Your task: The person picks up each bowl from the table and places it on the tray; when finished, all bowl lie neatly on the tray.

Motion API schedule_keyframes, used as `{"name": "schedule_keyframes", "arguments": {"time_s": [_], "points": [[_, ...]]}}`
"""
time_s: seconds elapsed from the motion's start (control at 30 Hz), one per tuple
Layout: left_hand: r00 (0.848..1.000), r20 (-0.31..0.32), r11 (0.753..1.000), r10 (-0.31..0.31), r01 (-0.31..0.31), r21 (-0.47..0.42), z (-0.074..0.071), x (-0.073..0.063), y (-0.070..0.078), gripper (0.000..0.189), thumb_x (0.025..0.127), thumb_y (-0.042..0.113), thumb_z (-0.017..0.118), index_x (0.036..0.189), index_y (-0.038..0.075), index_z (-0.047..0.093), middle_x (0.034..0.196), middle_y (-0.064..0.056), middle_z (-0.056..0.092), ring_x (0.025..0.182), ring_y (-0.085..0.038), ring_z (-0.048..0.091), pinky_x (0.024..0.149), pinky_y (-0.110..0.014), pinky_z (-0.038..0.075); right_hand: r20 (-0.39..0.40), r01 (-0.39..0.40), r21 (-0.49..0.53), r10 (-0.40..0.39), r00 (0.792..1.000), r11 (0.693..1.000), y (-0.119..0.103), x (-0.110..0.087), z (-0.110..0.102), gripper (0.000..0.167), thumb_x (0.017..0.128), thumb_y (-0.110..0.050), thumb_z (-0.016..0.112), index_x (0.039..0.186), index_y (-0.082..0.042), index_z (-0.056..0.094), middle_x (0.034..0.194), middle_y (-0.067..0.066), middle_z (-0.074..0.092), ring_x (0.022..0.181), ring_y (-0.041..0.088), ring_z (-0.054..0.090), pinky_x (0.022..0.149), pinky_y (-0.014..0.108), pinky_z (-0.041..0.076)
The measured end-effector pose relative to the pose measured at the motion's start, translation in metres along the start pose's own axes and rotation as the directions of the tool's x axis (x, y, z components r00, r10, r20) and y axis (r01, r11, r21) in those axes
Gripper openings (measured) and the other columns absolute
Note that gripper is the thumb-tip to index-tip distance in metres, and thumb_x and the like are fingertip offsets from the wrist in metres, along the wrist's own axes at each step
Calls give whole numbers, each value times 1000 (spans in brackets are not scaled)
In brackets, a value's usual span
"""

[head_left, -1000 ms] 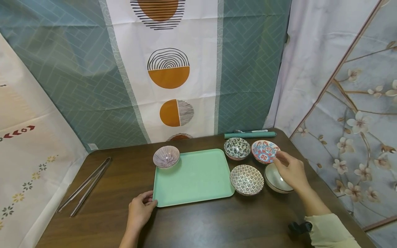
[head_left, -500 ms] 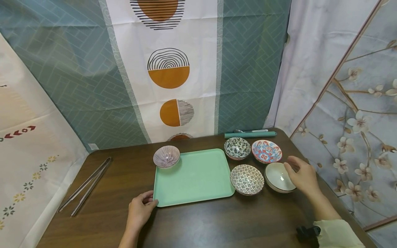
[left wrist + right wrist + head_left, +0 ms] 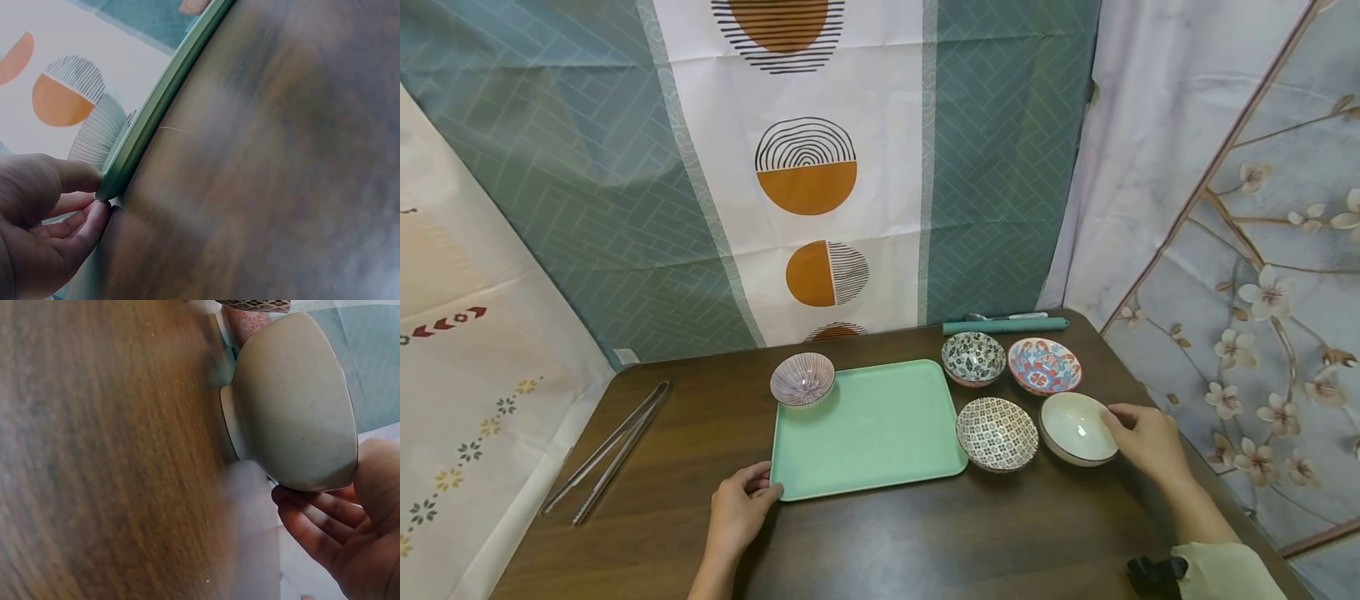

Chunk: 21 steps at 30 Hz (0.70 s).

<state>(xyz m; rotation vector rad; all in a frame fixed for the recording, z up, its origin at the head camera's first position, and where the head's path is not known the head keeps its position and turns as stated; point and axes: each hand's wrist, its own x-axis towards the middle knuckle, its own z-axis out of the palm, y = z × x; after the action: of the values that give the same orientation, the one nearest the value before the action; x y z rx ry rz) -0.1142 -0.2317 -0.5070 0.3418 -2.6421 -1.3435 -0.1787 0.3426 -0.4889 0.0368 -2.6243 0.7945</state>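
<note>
My left hand (image 3: 741, 508) pinches the near left corner of a mint-green tray (image 3: 880, 433); in the left wrist view the thumb lies on the tray's edge (image 3: 156, 106), with the fingers beneath. At the table's right, my right hand (image 3: 1150, 442) holds a plain cream bowl (image 3: 1075, 427) by its right side. Up close, the thumb is at that bowl's rim and the fingers (image 3: 319, 519) are against its lower wall. A purple-striped bowl (image 3: 802, 379) sits over the tray's far left corner. Just left of the cream bowl stands a brown-patterned bowl (image 3: 997, 435).
A green floral bowl (image 3: 973, 360) and a red-and-blue bowl (image 3: 1044, 367) stand behind. Farther back lies a teal stick (image 3: 1005, 327) with a spoon-like utensil behind it. Metal tongs (image 3: 606, 454) rest on the brown table (image 3: 880, 550) at left. Curtains hang around the table.
My right hand has moved from above the cream bowl to its right side and taken hold there. The left hand stays on the tray corner.
</note>
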Motion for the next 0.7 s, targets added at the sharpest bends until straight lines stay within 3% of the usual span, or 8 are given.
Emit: {"name": "schedule_keyframes", "arguments": {"time_s": [0.27, 0.5, 0.7], "points": [[1000, 2, 1000, -4, 4, -6, 0, 0, -1, 35, 85, 1, 77, 117, -9, 70, 101, -17, 73, 89, -23, 69, 70, -23, 56, -9, 5, 5, -5, 1000, 1000, -2, -1, 0, 24, 94, -10, 65, 99, 12, 74, 89, 26, 73, 84, 47, 70, 70, 58, 54], [1000, -7, 1000, 6, -6, -8, 1, 1, -3, 34, 84, 0, 78, 116, -9, 70, 100, -17, 73, 87, -22, 69, 69, -23, 56, -19, -19, 19, 20, 1000, 1000, -8, 5, -7, 24, 93, -10, 67, 97, 12, 74, 86, 25, 73, 79, 42, 70, 58, 34, 52], [1000, -7, 1000, 10, -10, -4, 1, 1, -4, 34, 84, 1, 78, 116, -9, 70, 100, -16, 73, 87, -21, 68, 69, -21, 55, -70, -2, -1, 1, 998, 1000, -23, 20, -20, 25, 93, -13, 67, 98, 10, 75, 86, 25, 73, 81, 46, 69, 62, 41, 50]]}}
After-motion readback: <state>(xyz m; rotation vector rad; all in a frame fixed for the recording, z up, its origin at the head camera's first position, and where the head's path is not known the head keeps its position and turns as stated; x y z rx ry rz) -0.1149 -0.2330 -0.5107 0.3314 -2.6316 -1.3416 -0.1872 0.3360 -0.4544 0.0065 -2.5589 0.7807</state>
